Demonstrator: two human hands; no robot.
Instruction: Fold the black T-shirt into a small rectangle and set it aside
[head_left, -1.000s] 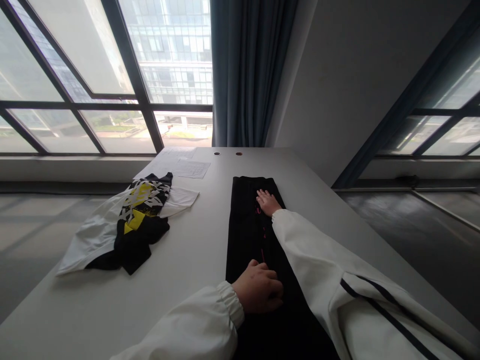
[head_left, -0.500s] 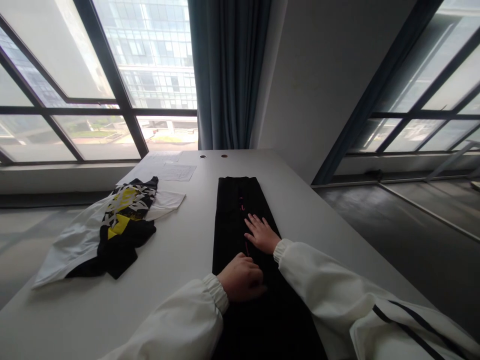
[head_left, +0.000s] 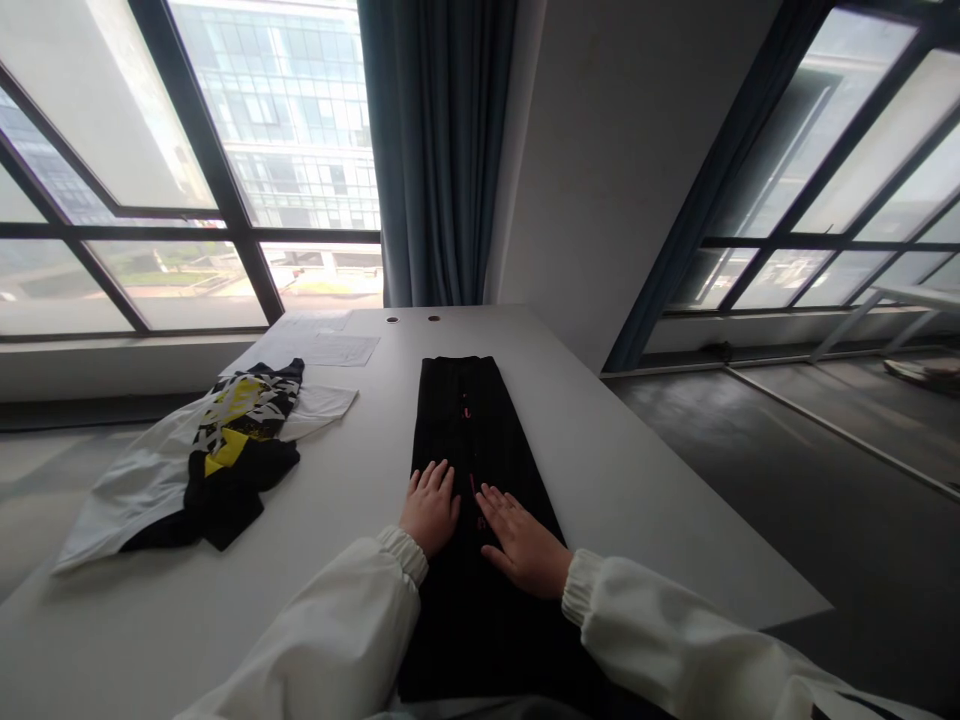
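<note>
A pair of black trousers (head_left: pixel 480 430) with small pink markings lies folded into a long strip on the white table (head_left: pixel 637 480). Its near end runs down towards my body. My left hand (head_left: pixel 433 508) lies flat on the left side of the cloth, its fingers stretched out. Flat on the right half, a little nearer to me, is my right hand (head_left: pixel 523 540), fingers pointing to the upper left and thumb apart. Neither hand grips anything. Part of the pink marking sits between the two hands.
To the left lies a crumpled white, black and yellow shirt (head_left: pixel 244 430). Paper sheets (head_left: pixel 334 350) rest at the table's far left, near two round holes in the top. Behind stand a blue curtain (head_left: pixel 442 150) and windows. The table's right edge drops to a dark floor.
My left hand has opened from a curled shape and moved left and forward to lie flat on the trousers. My right hand has slid back towards me along the cloth.
</note>
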